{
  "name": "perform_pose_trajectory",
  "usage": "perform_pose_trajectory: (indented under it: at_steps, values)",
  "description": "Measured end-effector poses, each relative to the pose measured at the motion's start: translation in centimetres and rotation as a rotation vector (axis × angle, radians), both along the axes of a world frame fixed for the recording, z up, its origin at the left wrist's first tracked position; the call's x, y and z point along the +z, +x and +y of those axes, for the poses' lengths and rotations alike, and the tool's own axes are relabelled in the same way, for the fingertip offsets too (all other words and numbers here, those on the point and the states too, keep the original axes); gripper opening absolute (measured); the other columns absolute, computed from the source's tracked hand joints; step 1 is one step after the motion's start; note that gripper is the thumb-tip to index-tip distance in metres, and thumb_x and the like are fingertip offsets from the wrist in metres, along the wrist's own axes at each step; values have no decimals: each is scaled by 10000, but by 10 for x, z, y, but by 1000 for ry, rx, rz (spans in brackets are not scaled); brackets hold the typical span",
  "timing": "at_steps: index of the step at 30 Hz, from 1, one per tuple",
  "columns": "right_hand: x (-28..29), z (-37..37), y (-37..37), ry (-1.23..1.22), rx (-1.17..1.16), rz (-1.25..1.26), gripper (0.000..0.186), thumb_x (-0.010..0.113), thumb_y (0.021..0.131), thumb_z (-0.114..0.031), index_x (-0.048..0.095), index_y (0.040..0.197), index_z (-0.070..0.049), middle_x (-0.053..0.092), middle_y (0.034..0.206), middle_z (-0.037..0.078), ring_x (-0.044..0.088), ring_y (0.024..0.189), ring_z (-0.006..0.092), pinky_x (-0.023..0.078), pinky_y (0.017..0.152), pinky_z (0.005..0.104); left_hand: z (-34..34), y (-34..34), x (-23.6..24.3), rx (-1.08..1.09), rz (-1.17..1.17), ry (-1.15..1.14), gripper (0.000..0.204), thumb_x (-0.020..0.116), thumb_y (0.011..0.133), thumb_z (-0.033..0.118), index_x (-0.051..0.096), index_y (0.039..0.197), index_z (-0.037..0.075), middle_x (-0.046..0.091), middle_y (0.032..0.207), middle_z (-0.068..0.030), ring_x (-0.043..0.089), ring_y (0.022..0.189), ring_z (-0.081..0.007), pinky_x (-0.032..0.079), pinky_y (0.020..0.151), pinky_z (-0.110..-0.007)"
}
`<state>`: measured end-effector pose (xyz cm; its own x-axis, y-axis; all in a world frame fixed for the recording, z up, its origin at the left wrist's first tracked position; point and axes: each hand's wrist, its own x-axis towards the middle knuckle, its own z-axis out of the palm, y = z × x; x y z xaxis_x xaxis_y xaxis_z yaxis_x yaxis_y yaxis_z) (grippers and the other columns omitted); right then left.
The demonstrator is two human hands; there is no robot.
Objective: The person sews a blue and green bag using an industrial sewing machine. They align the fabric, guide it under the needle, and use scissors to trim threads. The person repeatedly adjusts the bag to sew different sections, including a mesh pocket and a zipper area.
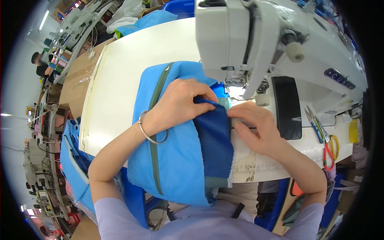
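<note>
A light blue fabric piece [178,160] with a dark green strip [155,160] lies on the white sewing table, its near end hanging over the front edge. Along its right side runs dark blue mesh [216,148]. My left hand [182,100] rests on the blue fabric, thumb and forefinger pinching the mesh's upper edge. Close by on the right, my right hand [256,124] has its fingertips at the mesh's edge; the thumb is apart from the fingers. Just beyond both hands is the lit needle area of a white sewing machine [228,44], where the fabric's far end reaches the presser foot [236,90].
Red- and yellow-handled scissors [328,148] lie at the right, past a black pad [287,108]. More blue fabric [76,156] hangs at the left. A blue bin [180,8] stands behind the table. Far left, a person [42,68] is among other machines.
</note>
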<state>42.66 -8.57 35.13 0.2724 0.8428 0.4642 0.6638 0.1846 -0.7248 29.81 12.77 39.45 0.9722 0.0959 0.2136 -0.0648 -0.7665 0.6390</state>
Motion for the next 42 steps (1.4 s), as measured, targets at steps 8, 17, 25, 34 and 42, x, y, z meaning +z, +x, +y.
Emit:
perform_pose_trajectory:
  at_steps: [8,17,25,34,42]
  values:
    - [5,6,-11,-132,-49,193,176,784,863,-93,738,1009,-5,736,898,128,704,779,235,532,687,343,5,-3,-7,-158,38,-229,174,812,786,44,769,955,41,773,926,-46,685,835,-164,530,767,-317]
    - [23,15,-16,-152,-50,74,199,820,819,-58,737,995,-15,730,907,106,697,837,223,517,746,332,16,-7,-5,-223,231,-777,461,725,911,37,537,1331,22,713,851,-16,590,792,-66,439,756,-217]
    - [19,18,-27,-18,-102,24,204,826,784,-3,745,969,-27,743,915,107,717,865,220,553,765,323,12,-10,-5,-276,324,-764,392,709,929,64,521,1272,33,693,860,-30,586,807,-79,445,731,-246]
    - [19,12,-19,-22,-169,-3,176,797,804,6,765,974,-24,743,860,92,716,780,168,540,690,279,10,-13,-11,-282,-6,-118,316,743,865,89,657,1165,41,703,901,-98,670,857,-258,522,772,-365]
    - [8,15,-19,-111,-317,383,165,801,853,-65,771,1004,-7,762,852,41,682,781,64,549,730,234,-19,-19,-25,62,-224,217,253,756,839,85,707,1087,73,704,868,-114,660,813,-293,516,747,-379]
